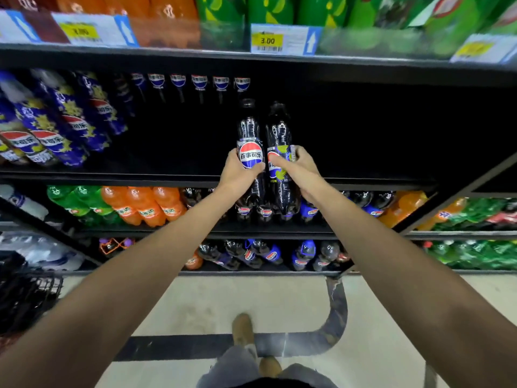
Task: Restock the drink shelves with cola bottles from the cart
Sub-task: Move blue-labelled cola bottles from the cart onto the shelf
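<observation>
Left hand (239, 170) grips cola bottle (249, 152); right hand (300, 166) grips second bottle (281, 152), both upright, side by side, raised before dark middle shelf (363, 180). Back row w/ few bottles (190, 82) (right half looks bare). Approx. early; lots left. Cart (25, 298) at lower left.

Left cola bottle (249, 127): dark, black cap, round red-white-blue label; upright; gripped at the label by left hand (237, 172)
Right cola bottle (279, 130): dark, lime-green patches on label; upright; touching the first; gripped by right hand (300, 166)
Shelf (140, 177): black; both bottles held before its front edge
</observation>
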The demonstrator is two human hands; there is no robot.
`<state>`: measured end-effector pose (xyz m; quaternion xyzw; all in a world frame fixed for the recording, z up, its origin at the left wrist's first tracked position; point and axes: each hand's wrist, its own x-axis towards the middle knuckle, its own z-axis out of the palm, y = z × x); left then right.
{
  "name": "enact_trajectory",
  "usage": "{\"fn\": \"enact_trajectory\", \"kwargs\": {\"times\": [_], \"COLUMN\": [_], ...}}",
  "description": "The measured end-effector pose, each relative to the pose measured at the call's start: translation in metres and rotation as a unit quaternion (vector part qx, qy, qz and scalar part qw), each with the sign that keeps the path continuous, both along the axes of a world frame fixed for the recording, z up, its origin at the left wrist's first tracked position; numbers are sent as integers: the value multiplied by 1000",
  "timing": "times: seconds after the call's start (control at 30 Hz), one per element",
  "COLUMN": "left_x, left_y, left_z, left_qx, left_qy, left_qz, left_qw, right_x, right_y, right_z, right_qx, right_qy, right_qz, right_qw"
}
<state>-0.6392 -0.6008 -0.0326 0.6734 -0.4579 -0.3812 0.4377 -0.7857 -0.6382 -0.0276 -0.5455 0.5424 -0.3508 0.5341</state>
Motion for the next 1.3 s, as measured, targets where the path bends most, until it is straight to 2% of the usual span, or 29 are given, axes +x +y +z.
{"fn": "enact_trajectory", "kwargs": {"times": [0.23,0.43,0.83,0.97,1.1,1.3], "left_x": [-2,-6,-1,1,-2,-11], "left_y": [-57,-89,-104,-100,-90,-99], "left_z": [-1,-13,-39,-45,-65,-86], "left_qx": [-46,-68,-91,-95,-52,-67], "left_qy": [-5,-9,-32,-39,-58,-77], "left_qz": [-33,-69,-121,-117,-77,-26], "left_qw": [998,995,988,988,994,994], "right_x": [-5,-11,-24,-25,-17,-5], "right_y": [-45,-75,-99,-95,-84,-86], "right_z": [-7,-15,-25,-31,-52,-81], "right_qx": [-55,-59,-66,-64,-49,-105], "right_qy": [-53,-61,-22,-6,35,18], "right_qz": [-39,-67,8,10,-32,-103], "right_qw": [996,994,998,998,998,989]}}
